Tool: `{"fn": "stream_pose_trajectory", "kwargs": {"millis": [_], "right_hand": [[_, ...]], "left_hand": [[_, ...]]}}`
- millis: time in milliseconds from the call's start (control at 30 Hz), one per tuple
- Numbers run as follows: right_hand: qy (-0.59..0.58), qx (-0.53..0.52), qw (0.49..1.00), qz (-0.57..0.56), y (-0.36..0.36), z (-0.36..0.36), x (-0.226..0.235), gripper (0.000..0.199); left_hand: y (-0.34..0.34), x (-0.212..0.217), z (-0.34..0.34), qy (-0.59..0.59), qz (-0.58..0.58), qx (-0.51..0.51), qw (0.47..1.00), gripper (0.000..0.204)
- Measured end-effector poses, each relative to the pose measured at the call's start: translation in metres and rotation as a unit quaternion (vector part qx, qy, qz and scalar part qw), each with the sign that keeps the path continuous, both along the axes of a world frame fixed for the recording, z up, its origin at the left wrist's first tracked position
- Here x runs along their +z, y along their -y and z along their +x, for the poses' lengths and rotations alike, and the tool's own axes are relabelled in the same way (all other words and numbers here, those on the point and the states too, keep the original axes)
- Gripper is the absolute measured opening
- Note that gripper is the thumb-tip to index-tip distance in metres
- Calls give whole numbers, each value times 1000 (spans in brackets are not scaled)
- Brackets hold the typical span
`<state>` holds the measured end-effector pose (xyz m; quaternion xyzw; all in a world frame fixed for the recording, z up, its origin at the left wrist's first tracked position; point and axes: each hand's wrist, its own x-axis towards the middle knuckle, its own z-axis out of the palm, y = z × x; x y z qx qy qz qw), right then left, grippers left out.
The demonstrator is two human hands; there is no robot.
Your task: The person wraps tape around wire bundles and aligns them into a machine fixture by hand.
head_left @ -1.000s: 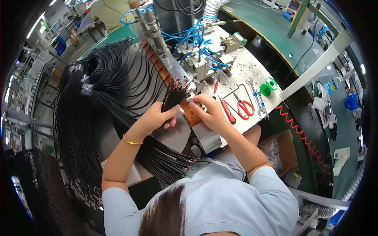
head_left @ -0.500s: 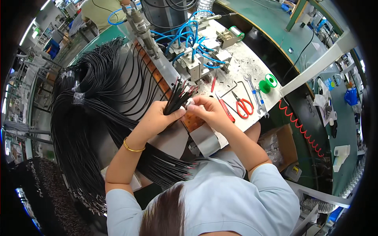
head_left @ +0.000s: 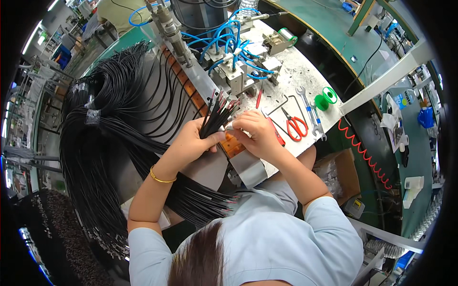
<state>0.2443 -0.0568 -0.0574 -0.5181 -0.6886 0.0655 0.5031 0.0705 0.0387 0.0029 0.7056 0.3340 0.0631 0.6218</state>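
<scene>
My left hand (head_left: 193, 143) is closed round a bundle of black cables (head_left: 219, 114), whose ends with thin red and pale wires fan upward above the fingers. Close against the bundle's right side, my right hand (head_left: 257, 135) has its fingers curled in a pinch. A small whitish, shiny piece (head_left: 228, 126) shows between the two hands; whether it is tape or a fingertip cover I cannot tell. Under my left forearm runs a thick bunch of more black cables (head_left: 195, 200), its loose ends lying near my lap.
A large coil of black cables (head_left: 90, 157) hangs at the left. Ahead stands a machine with blue air tubes (head_left: 234, 47). Red-handled scissors (head_left: 296, 128), wrenches (head_left: 312, 114) and a green spool (head_left: 326, 98) lie on the white bench (head_left: 305, 66). A cardboard box (head_left: 346, 176) is below right.
My right hand has turned and its fingers have curled in more beside the bundle. My left hand keeps its hold, almost unmoved.
</scene>
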Motion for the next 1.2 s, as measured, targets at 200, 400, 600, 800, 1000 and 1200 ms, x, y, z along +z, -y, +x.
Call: {"fn": "stream_pose_trajectory", "kwargs": {"millis": [200, 400, 600, 800, 1000, 1200], "right_hand": [[-186, -16, 977, -99, 3, -7, 1, 9], [-177, -19, 972, -151, 6, -2, -10, 18], [-32, -77, 978, -192, 3, 15, -44, 23], [-278, -7, 938, -209, 0, 12, -62, 24], [-94, -68, 984, -134, -7, 12, -47, 24], [-189, -63, 962, -189, -5, 12, -54, 21]], "left_hand": [[10, 5, 3, 58, 24, 37, 997, 16], [-6, -5, 1, -35, 56, -35, 997, 17], [-1, -17, 2, -128, 258, -86, 954, 20], [2, -31, 5, -40, 399, -57, 914, 17], [5, -13, 2, -34, 286, -34, 957, 18], [-2, -9, 0, -69, 58, -25, 996, 26]]}}
